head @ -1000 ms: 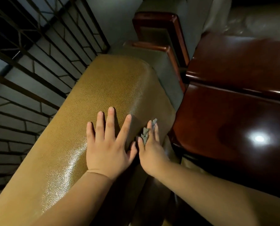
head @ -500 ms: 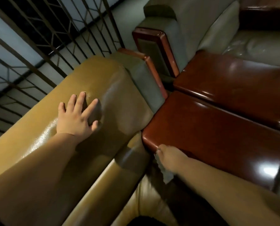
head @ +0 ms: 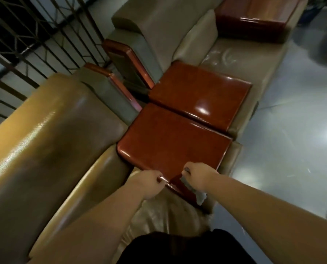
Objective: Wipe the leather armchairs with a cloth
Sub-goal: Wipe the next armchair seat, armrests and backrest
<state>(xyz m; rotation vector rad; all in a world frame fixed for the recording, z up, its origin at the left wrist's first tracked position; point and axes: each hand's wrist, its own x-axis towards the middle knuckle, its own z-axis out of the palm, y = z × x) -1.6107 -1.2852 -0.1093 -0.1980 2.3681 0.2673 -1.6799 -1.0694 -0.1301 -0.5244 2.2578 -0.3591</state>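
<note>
The person leans over the near armchair [head: 50, 168], and both hands sit at the near edge of its glossy wooden armrest top [head: 174, 143]. The left hand [head: 149, 182] has its fingers curled over that edge, gripping the wood as a brace. The right hand [head: 196, 175] is closed around a grey cloth [head: 198, 194], which hangs from the fist down the armrest's side. The step in hand looks like wiping the arm of this chair, with the leather back apparently not being worked just now. The next move probably calls for pushing the bunched cloth flat across the wood or down onto the leather below, while the left hand steadies the body. Just beyond, a second wooden armrest top [head: 198, 96] lies almost touching the first, belonging to the neighbouring armchair [head: 177, 29], whose seat and far armrest follow. A metal railing [head: 35, 35] stands behind the chairs at left, and shiny floor [head: 292, 130] runs along the right. Nothing blocks the wiping path.
</note>
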